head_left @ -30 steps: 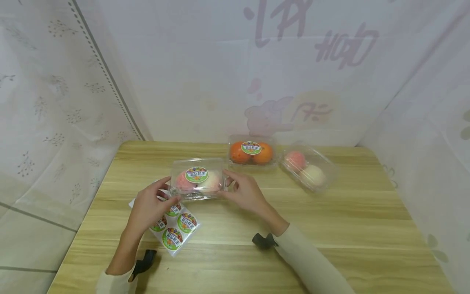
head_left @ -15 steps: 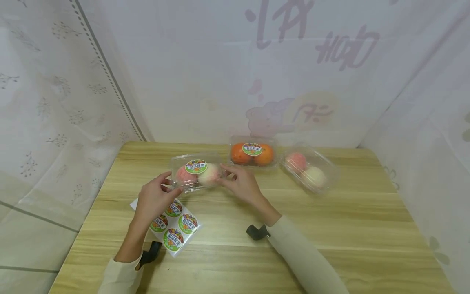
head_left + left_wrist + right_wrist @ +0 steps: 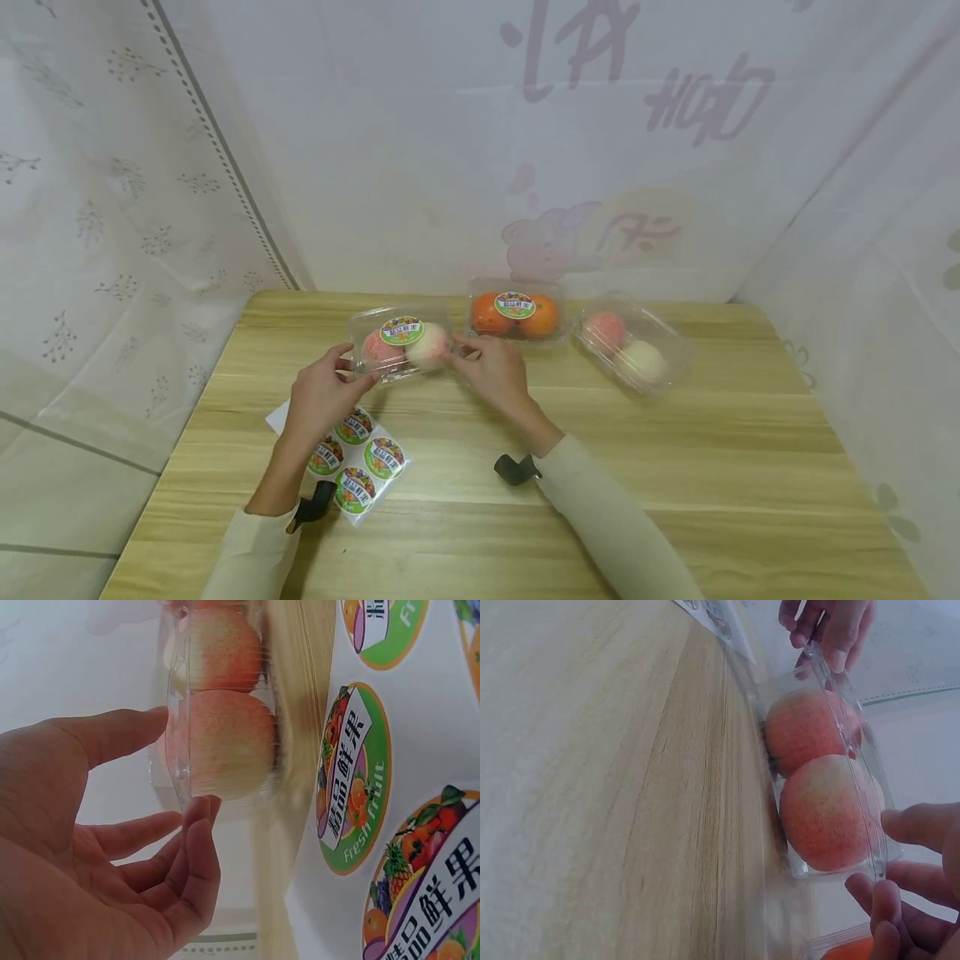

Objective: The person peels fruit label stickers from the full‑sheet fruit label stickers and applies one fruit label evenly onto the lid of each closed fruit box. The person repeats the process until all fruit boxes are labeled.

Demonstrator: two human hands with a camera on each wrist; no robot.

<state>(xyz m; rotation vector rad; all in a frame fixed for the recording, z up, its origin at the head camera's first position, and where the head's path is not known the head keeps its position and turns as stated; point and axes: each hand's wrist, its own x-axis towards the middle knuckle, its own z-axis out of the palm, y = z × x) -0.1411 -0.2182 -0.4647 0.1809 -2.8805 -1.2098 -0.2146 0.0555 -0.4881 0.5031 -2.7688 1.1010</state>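
Observation:
A clear plastic clamshell box with two pink-and-cream peaches inside is held between both hands at the back left of the table. On its lid is a round fruit sticker. My left hand pinches the box's rim at the left end, thumb on one side and fingers on the other. At the opposite end my right hand pinches the rim the same way. In the right wrist view the box sits level, close to the wood; I cannot tell whether it touches.
A stickered box of oranges stands at the back, just right of the held box. Further right, another clear box of peaches bears no visible sticker. A sheet of round stickers lies beneath and beside my left forearm.
Both hands have moved the peach box away from me, toward the table's back edge, and slightly lower. The other boxes and the sticker sheet stay in place.

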